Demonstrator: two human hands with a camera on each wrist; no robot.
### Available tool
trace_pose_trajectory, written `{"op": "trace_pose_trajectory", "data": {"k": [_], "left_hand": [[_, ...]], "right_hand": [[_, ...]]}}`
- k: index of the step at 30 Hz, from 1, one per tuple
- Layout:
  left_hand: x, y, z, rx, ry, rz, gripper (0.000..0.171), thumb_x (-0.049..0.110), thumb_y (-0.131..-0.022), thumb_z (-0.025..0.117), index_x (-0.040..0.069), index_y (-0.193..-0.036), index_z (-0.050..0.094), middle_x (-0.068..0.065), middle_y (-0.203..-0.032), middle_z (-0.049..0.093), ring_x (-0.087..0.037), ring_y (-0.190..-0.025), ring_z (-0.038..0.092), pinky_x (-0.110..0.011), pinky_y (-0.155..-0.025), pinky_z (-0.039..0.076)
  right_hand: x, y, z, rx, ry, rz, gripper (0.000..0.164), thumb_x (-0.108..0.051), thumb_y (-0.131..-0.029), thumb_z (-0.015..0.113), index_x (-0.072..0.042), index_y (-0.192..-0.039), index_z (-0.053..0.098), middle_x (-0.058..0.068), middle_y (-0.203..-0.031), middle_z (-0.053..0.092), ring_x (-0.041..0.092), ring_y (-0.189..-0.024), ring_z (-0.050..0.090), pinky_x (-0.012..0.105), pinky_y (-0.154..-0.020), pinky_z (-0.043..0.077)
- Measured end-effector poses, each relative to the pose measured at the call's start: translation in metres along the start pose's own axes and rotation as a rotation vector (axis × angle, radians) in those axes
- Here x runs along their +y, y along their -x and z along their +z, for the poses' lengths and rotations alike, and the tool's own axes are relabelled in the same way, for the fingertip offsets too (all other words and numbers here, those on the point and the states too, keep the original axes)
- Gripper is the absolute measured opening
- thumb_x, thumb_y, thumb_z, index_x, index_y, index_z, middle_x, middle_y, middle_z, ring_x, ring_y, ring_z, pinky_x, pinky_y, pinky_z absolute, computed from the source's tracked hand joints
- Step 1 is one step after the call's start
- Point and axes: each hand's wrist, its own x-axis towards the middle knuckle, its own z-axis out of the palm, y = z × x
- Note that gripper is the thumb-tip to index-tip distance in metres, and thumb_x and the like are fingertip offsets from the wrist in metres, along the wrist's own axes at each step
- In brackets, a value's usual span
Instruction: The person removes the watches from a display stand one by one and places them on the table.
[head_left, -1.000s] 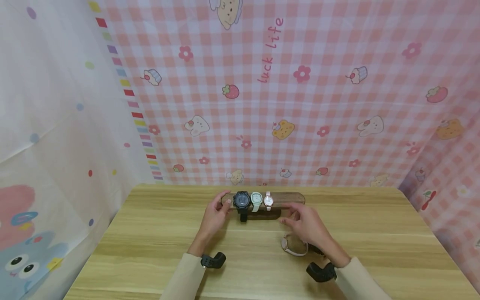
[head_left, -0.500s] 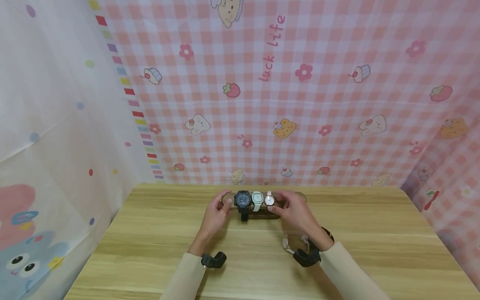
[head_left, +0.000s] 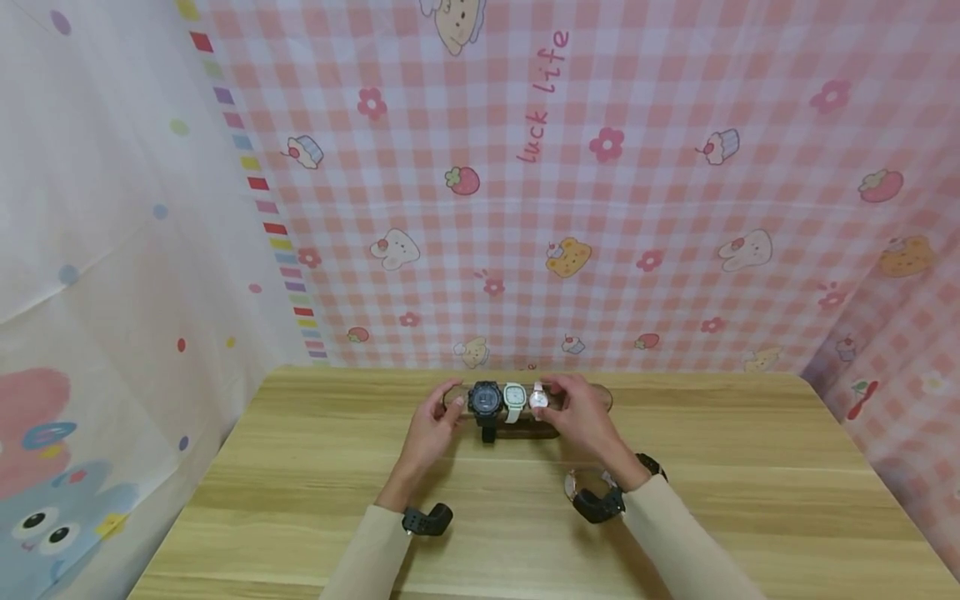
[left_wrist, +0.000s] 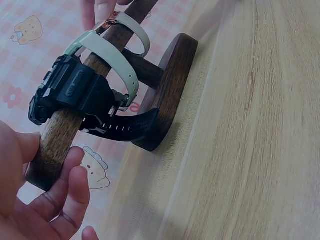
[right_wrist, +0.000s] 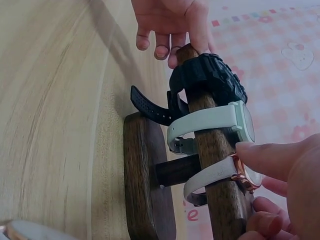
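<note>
A dark wooden watch stand (left_wrist: 172,80) carries three wristwatches on its bar. My left hand (head_left: 433,427) grips the bar's left end between thumb and fingers. Closest to it is a chunky black watch (head_left: 485,402), its strap end hanging loose. Beside that sits a mint-green watch (head_left: 514,397) with a squarish case. Rightmost is a rose-gold watch (right_wrist: 215,172) with a pale strap looped around the bar. My right hand (head_left: 588,417) pinches this watch at its case, thumb on the near side; its other fingers are partly hidden behind the bar in the right wrist view.
On the wooden table (head_left: 315,492), another pale-strapped watch (head_left: 571,483) lies partly hidden by the right wrist camera (head_left: 598,505). A dark band (head_left: 652,465) shows beside the right forearm. Behind the table hangs a pink checked cloth (head_left: 495,217).
My right hand has moved left and away from me, from the bar's bare right part to the rose-gold watch. My left hand stays on the bar's end.
</note>
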Motion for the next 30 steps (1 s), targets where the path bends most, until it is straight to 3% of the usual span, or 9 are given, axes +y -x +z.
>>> {"op": "trace_pose_trajectory", "data": {"k": [9, 21, 26, 30], "left_hand": [[0.0, -0.001, -0.001, -0.012, 0.007, -0.018, 0.04, 0.022, -0.103, 0.056, 0.016, -0.142, 0.054, -0.024, -0.09, 0.063, -0.035, -0.087, 0.067, -0.04, -0.074, 0.056], [0.0, -0.002, -0.002, -0.025, -0.008, -0.016, 0.04, 0.022, -0.102, 0.056, 0.015, -0.142, 0.054, -0.024, -0.09, 0.064, -0.035, -0.087, 0.066, -0.028, -0.068, 0.051], [0.001, -0.002, -0.002, -0.03, 0.002, -0.011, 0.041, 0.018, -0.103, 0.055, 0.011, -0.143, 0.052, -0.021, -0.085, 0.062, -0.039, -0.089, 0.066, -0.029, -0.068, 0.052], [0.02, 0.006, -0.004, -0.042, -0.016, -0.022, 0.041, 0.012, -0.102, 0.054, 0.007, -0.143, 0.052, -0.012, -0.079, 0.061, -0.035, -0.082, 0.065, -0.03, -0.066, 0.051]], "right_hand": [[-0.002, -0.004, 0.003, -0.02, 0.018, 0.029, 0.051, -0.01, -0.084, 0.079, 0.001, -0.13, 0.061, 0.013, -0.101, 0.056, 0.021, -0.083, 0.054, 0.032, -0.071, 0.047], [-0.001, -0.002, 0.006, -0.03, 0.012, 0.036, 0.049, -0.012, -0.086, 0.077, -0.001, -0.131, 0.062, 0.009, -0.097, 0.055, 0.016, -0.076, 0.053, 0.028, -0.065, 0.045], [0.0, -0.002, 0.007, -0.025, 0.013, 0.039, 0.048, -0.012, -0.086, 0.077, -0.001, -0.131, 0.062, 0.009, -0.098, 0.055, 0.015, -0.076, 0.052, 0.027, -0.065, 0.044], [-0.001, -0.001, 0.006, -0.025, 0.011, 0.045, 0.048, -0.012, -0.086, 0.078, -0.001, -0.131, 0.063, 0.009, -0.098, 0.056, 0.016, -0.077, 0.052, 0.028, -0.065, 0.044]]}}
